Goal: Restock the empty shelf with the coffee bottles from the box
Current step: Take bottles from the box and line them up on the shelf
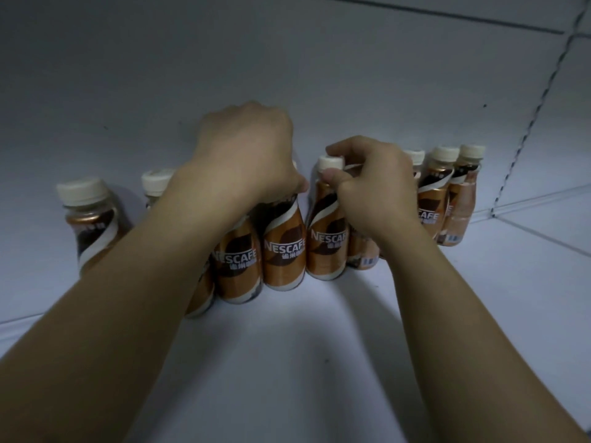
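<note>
The white shelf [287,362] fills the lower view, and its pale back panel [287,59] rises behind. A slotted upright [529,123] runs down the right side.

Two bare forearms reach in from the bottom corners towards a row of bottles [238,270] standing upright along the back of the shelf, just in front of the panel. The row has brown and orange Nescafe labels and cream caps. At the far left, the end bottle [91,225] stands apart from the rest. Another shows only its cap behind the left forearm. At the far right, two bottles [447,199] stand touching side by side, the outer one turned label-away.

The left hand [246,151] lies knuckles-up over the top of the middle bottle [283,251], with its fingers curled down round the hidden cap. How tight the grip is cannot be told.

The right hand [374,187] pinches the next bottle [326,244] at its top, with the forefinger on the cap [331,163] and the thumb [332,180] pressed just under it. That bottle stands on the shelf, touching the middle bottle. One more bottle is partly hidden beneath the right wrist.
</note>
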